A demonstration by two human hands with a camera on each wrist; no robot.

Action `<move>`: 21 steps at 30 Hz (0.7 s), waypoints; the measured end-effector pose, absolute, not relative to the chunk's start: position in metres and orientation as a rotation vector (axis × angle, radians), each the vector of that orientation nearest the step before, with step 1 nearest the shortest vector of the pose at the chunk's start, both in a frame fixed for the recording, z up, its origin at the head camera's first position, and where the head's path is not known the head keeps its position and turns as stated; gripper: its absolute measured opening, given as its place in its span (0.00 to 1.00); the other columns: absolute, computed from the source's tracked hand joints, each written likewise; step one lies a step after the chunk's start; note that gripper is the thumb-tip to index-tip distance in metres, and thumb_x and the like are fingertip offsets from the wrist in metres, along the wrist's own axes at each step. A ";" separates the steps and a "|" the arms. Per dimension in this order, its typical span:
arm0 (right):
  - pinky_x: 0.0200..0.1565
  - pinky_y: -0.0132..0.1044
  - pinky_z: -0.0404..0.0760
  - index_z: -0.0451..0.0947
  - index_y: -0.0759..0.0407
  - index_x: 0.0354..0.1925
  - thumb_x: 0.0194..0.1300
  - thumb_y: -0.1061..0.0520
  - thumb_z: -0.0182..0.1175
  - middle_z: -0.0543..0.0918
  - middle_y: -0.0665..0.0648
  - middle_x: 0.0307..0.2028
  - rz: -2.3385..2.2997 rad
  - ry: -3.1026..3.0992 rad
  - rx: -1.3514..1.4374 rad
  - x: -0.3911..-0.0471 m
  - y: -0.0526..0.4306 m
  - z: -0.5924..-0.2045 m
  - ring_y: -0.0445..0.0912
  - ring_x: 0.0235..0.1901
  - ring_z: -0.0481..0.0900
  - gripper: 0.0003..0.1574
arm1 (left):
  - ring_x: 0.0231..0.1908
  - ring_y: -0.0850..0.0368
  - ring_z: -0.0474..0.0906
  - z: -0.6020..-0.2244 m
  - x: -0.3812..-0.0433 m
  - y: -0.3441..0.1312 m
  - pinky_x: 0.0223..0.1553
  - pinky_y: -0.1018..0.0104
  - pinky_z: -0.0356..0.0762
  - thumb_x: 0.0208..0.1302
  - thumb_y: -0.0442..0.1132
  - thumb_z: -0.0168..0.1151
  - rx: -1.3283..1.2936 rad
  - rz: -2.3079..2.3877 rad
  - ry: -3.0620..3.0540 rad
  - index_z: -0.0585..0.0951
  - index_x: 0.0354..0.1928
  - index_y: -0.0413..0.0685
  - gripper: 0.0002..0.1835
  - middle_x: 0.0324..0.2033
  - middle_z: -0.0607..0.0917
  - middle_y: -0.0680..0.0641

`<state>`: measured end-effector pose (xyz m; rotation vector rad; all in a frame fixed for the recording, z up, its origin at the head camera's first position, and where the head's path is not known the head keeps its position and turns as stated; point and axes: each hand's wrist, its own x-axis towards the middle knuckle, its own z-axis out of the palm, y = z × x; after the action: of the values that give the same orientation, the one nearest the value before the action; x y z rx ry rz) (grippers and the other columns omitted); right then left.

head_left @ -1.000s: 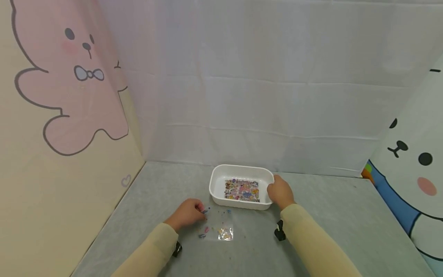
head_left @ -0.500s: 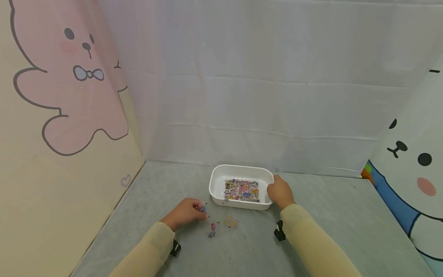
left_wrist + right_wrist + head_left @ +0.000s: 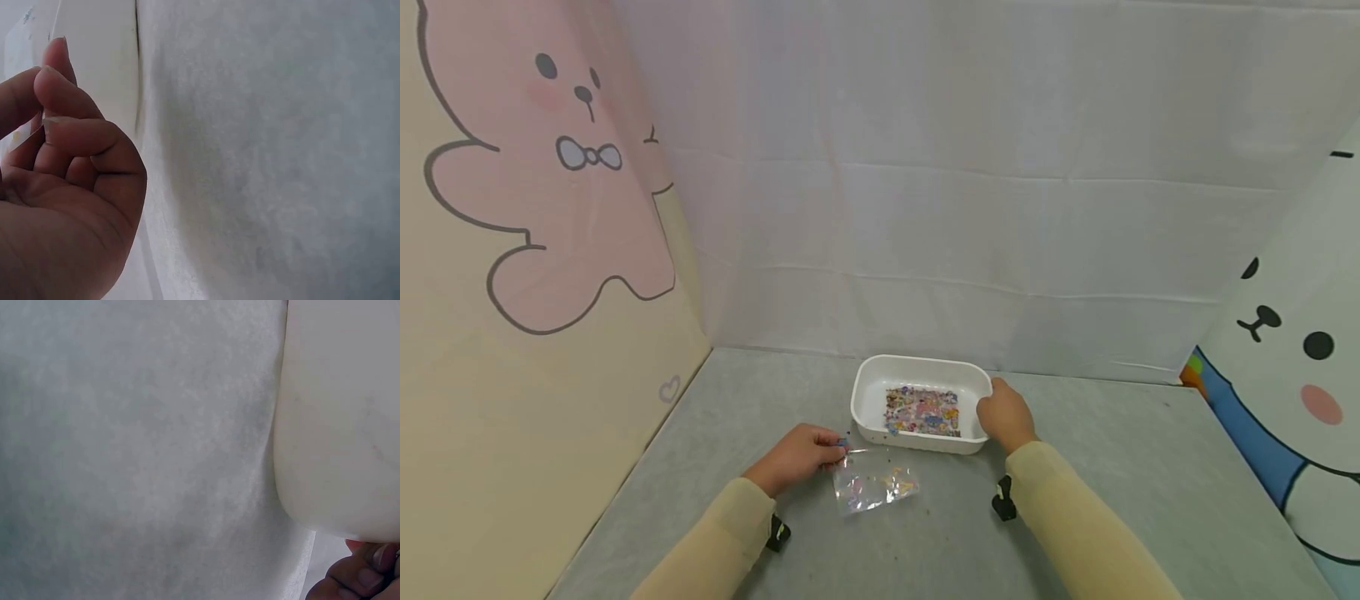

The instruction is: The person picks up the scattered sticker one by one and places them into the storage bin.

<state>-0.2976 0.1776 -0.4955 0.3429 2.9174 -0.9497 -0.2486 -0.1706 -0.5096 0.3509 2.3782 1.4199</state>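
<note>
My left hand [image 3: 808, 454] pinches the upper left corner of a clear plastic sheet [image 3: 876, 485] between thumb and curled fingers. Small pink, yellow and blue pieces, like stickers, show on the sheet, which catches the light and hangs tilted in front of a white plastic tub. In the left wrist view, the thumb and fingertips meet on the sheet's edge. My right hand [image 3: 1006, 415] grips the right end of the tub [image 3: 868, 392] at its rim. Inside the tub lies a rectangular patch of many tiny colourful pieces [image 3: 922, 411]. The right wrist view shows the tub's outer wall and curled fingertips [image 3: 365, 575] below it.
A grey cloth-covered table [image 3: 1097, 475] spreads around the tub. Behind it hangs a white curtain [image 3: 955, 208]. Printed panels stand at both sides, with a pink bear [image 3: 580, 217] on the left and a white animal [image 3: 1292, 358] on the right.
The sheet, flat-looking a second ago, has been lifted and tilted, its lower edge swinging and its shine shifting. My left hand has shifted slightly. The right hand and tub stay in place.
</note>
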 end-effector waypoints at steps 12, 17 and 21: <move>0.51 0.55 0.71 0.61 0.67 0.65 0.64 0.61 0.43 0.73 0.68 0.55 -0.975 2.893 0.362 -0.296 0.177 -0.495 0.58 0.50 0.74 0.31 | 0.23 0.60 0.71 -0.495 -0.260 -0.158 0.25 0.65 0.69 0.60 0.42 0.63 0.280 1.464 2.396 0.83 0.28 0.44 0.08 0.22 0.81 0.50; 0.50 0.55 0.72 0.61 0.67 0.65 0.64 0.61 0.42 0.74 0.67 0.54 -0.977 2.917 0.344 -0.297 0.178 -0.495 0.58 0.50 0.74 0.31 | 0.18 0.59 0.65 -0.481 -0.271 -0.145 0.21 0.65 0.64 0.64 0.45 0.59 0.396 1.291 2.503 0.80 0.23 0.47 0.14 0.18 0.77 0.52; 0.51 0.56 0.71 0.61 0.67 0.64 0.64 0.60 0.42 0.74 0.68 0.54 -0.981 2.918 0.333 -0.297 0.179 -0.495 0.58 0.50 0.74 0.31 | 0.15 0.58 0.61 -0.471 -0.280 -0.133 0.19 0.64 0.62 0.66 0.47 0.56 0.440 1.199 2.517 0.79 0.23 0.46 0.16 0.18 0.77 0.50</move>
<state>-0.2974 0.1787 -0.4951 0.3334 2.9178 -0.9807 -0.2795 -0.1330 -0.4708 0.4402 2.5173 1.1988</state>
